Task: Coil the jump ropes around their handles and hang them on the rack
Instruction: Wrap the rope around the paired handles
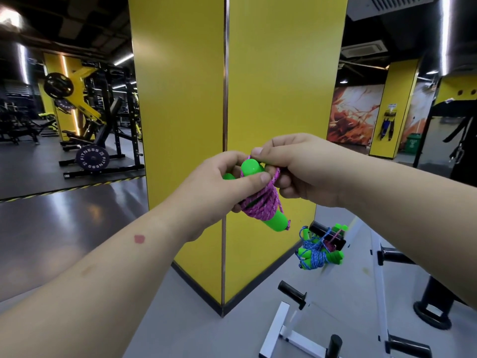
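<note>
Purple jump rope [260,205], coiled round its green handles [251,169], sits at chest height between your hands. Your left hand [227,187] clamps handles and coils, thumb across the wraps; your right hand [296,169] pinches the free end beside the handle tops. Ease that pinch before tucking and the outer turns may spring loose — below right, a blue-roped bundle [316,254] already hangs on the rack [327,233].

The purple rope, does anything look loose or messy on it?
Mostly tidy: the purple rope is coiled around the green handles, held by the left hand and right hand. One short end dangles by the lower handle tip.
</note>
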A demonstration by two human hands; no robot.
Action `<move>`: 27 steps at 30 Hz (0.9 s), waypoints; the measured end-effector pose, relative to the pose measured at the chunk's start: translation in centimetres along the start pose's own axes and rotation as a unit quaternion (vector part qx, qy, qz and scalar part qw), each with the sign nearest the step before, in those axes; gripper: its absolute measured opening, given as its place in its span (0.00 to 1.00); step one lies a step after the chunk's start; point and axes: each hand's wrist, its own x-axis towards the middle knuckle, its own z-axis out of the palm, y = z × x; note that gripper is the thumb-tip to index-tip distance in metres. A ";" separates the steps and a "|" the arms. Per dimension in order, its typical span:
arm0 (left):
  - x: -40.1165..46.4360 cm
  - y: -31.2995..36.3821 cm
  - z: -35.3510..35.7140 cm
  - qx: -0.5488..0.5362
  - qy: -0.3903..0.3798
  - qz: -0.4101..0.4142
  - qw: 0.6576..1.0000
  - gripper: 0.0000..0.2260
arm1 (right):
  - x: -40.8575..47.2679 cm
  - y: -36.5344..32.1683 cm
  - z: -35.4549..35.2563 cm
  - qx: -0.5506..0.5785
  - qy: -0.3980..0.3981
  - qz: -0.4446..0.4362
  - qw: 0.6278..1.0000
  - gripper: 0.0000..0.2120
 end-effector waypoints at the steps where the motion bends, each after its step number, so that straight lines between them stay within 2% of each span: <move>1: 0.0 0.0 0.1 -0.006 0.007 0.003 1.000 0.12 | 0.0 0.0 -0.1 -0.006 0.006 -0.004 1.000 0.11; 6: 0.1 -0.1 0.2 0.006 0.074 0.009 0.997 0.11 | 0.2 0.1 -0.9 -0.078 0.036 -0.008 0.996 0.08; 13: 0.0 -0.9 0.4 -0.058 0.084 -0.016 0.995 0.09 | 0.4 1.2 -2.4 -0.161 0.024 0.016 0.986 0.04; 17: 0.1 -1.6 0.1 -0.059 0.103 -0.039 0.992 0.11 | 0.2 1.5 -3.0 -0.244 0.033 -0.061 0.967 0.01; 20: 0.1 -1.8 -0.1 -0.072 0.102 -0.069 0.990 0.11 | -0.1 1.5 -3.1 -0.310 0.035 -0.140 0.940 0.06; 22: 0.3 -1.7 0.0 -0.085 0.096 -0.086 0.988 0.11 | 0.0 1.6 -3.0 -0.378 0.046 -0.209 0.901 0.10; 24: 0.5 -1.6 0.2 -0.107 0.101 -0.097 0.984 0.10 | 0.2 2.0 -3.0 -0.446 0.046 -0.290 0.846 0.13; 25: 0.6 -1.6 0.3 -0.118 0.105 -0.101 0.982 0.10 | 0.4 2.3 -3.0 -0.477 0.048 -0.339 0.809 0.12; 27: 0.7 -1.6 0.4 -0.129 0.103 -0.107 0.980 0.10 | 0.7 2.9 -3.2 -0.550 0.070 -0.443 0.704 0.09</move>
